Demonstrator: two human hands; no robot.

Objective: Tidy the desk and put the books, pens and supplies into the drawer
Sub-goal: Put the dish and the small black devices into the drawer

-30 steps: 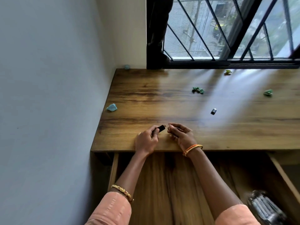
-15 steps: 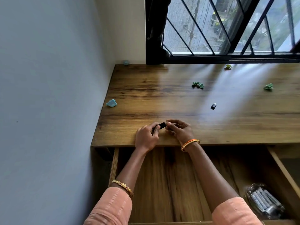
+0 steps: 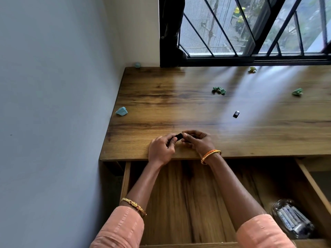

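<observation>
Left hand pinching small black object, right hand fingers curled, gripping its other end

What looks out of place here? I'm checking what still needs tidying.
Crumpled paper scraps lie scattered on the desk: a blue one at the wall edge, green ones farther back. A small black cap lies apart from them.

The wooden table carries a blue paper wad at nine o'clock, green scraps at twelve, and a small black cap at two.
</observation>
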